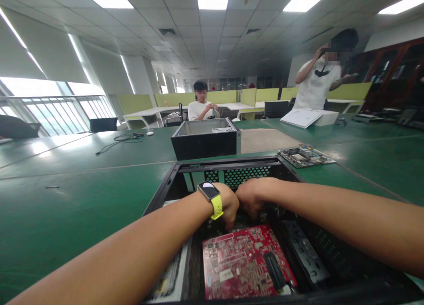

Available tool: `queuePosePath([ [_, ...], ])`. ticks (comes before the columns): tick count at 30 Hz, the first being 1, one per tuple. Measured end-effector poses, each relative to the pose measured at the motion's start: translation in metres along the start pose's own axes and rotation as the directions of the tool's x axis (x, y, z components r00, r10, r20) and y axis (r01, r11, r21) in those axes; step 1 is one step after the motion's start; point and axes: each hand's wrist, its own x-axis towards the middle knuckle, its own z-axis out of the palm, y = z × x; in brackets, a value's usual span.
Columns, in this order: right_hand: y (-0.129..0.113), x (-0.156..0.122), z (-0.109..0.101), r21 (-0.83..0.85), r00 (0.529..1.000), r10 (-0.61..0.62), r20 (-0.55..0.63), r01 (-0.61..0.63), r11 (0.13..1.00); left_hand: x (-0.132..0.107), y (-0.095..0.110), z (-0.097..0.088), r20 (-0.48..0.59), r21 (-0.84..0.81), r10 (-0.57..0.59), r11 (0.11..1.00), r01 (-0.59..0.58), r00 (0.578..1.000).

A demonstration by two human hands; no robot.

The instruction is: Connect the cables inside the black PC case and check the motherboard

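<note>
Both my hands reach down into an open black computer case [172, 174] on the green table. My left hand [228, 205], with a yellow-strapped watch on the wrist, curls its fingers downward near the far edge of a red circuit board [245, 261] lying in the case. Right beside it, touching it, my right hand [253, 196] is bent down too, its fingers closed. What the fingers grip is hidden behind the hands.
A second, smaller black case [205, 139] stands beyond. A green circuit board [304, 156] lies to the right on the table [82, 199]. A white box [311, 117] and cables [122, 139] lie farther back. One person sits and another stands behind.
</note>
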Motion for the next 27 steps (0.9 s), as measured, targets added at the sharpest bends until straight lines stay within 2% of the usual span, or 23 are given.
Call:
queuePosePath([
  [4, 0.0, 0.001, -0.002, -0.039, 1.0, -0.019, -0.011, 0.018, 0.999, -0.004, 0.001, -0.003, 0.109, 0.063, -0.007, 0.998, 0.0, 0.994],
  [10, -0.003, -0.004, -0.005, -0.099, 0.999, 0.001, -0.037, -0.005, 0.995, -0.005, 0.001, -0.004, 0.138, 0.086, -0.022, 0.996, 0.01, 0.99],
  [15, -0.006, -0.008, -0.008, -0.135, 0.999, 0.0, -0.052, -0.007, 0.991, -0.006, 0.003, -0.005, 0.138, 0.094, -0.014, 0.996, 0.001, 0.99],
  [21, -0.002, -0.001, -0.002, -0.1, 0.999, 0.022, -0.047, -0.026, 0.995, -0.007, 0.007, -0.006, 0.145, 0.108, -0.031, 0.994, 0.015, 0.989],
  [27, -0.002, 0.002, 0.0, -0.026, 0.997, 0.043, -0.06, -0.044, 0.999, -0.011, 0.009, -0.009, 0.095, 0.149, -0.071, 0.987, 0.057, 0.993],
])
